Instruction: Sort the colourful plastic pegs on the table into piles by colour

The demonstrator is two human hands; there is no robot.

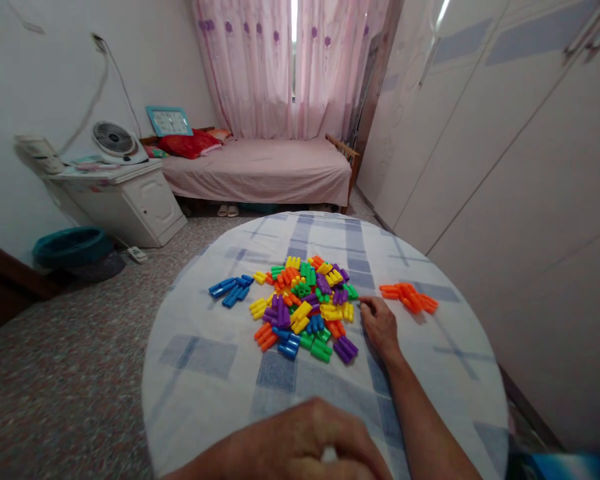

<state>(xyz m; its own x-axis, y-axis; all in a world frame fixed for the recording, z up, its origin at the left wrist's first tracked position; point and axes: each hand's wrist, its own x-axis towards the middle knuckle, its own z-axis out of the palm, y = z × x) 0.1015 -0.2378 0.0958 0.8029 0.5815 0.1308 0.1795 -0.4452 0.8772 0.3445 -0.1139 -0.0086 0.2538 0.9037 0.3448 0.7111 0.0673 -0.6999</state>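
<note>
A mixed pile of plastic connecting blocks [300,317], shaped like joined tubes in yellow, green, purple, orange and blue, lies on the round table. At the pile's right edge is my right hand [380,327], its fingers loosely bent toward a green block [351,291]; no block shows in it. My left hand [310,440] is large and close at the bottom, fingers curled inward and partly cut off by the frame. Whether it holds anything is hidden. Blue blocks [231,289] form a small group left of the pile. Orange blocks [410,297] are grouped to the right.
A checked cloth [195,393] covers the table. Beyond it stands a bed [280,170] before pink curtains [260,73]. A white cabinet [150,200] with a fan [114,139] and a bin [73,247] are at left. Wardrobe doors [520,187] line the right.
</note>
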